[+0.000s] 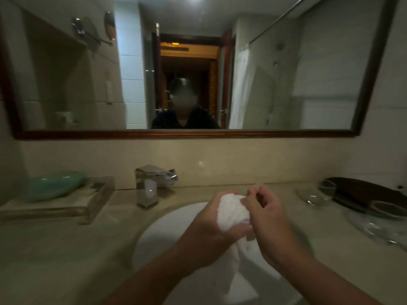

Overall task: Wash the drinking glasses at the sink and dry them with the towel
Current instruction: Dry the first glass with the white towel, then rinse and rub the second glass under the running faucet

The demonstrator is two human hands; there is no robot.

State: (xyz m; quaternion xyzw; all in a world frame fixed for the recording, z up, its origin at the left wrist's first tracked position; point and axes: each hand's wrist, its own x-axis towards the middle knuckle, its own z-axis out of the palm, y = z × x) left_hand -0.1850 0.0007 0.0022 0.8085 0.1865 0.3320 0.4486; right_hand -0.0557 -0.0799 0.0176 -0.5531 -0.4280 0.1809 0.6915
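A white towel [231,211] is bunched into a ball over the white sink basin [158,234], with its loose end hanging down between my forearms. My left hand [209,227] grips the bundle from the left and below. My right hand [267,219] has its fingers curled against the bundle's right side and top. Whether a glass is wrapped inside, I cannot tell. Two drinking glasses [328,188] [384,208] stand on a dark tray [363,190] at the right of the counter.
A chrome faucet [147,186] stands behind the basin, no water running. A teal soap dish [55,186] sits on a clear tray [66,208] at left. A small clear dish [312,198] and a glass plate [374,230] lie at right. A mirror [187,62] covers the wall.
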